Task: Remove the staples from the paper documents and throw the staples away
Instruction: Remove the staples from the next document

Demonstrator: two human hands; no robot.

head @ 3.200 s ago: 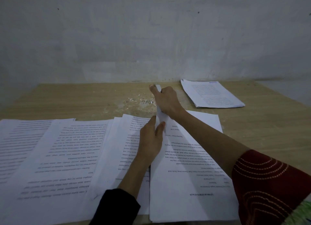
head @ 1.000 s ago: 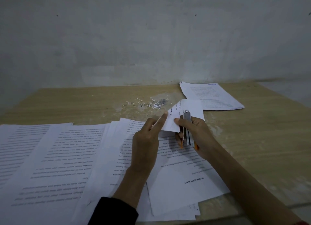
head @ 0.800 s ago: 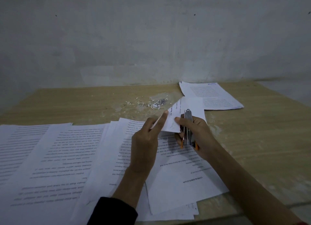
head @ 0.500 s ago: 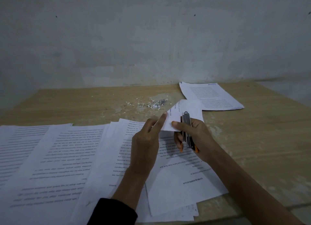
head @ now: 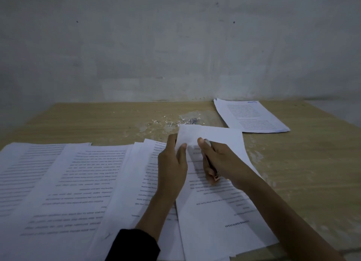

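A stapled paper document [head: 220, 208] lies at the table's front right, its far left corner lifted. My left hand [head: 172, 168] pinches that corner between thumb and fingers. My right hand [head: 218, 163] grips a small metal stapler with orange trim [head: 212, 168], thumb pressing on the same corner. A little heap of pulled staples and paper bits [head: 181, 122] lies on the wooden table [head: 302, 163] just beyond the hands. The staple in the corner is not visible.
Several printed documents [head: 58, 186] overlap across the front left of the table. Another stack of papers [head: 250, 116] lies at the back right near the grey wall. The table's right edge runs diagonally at the far right.
The raised sheet corner has been folded down flatter toward the table. My right hand has turned over so the stapler is mostly hidden under it; my left hand now pinches the corner from the left.
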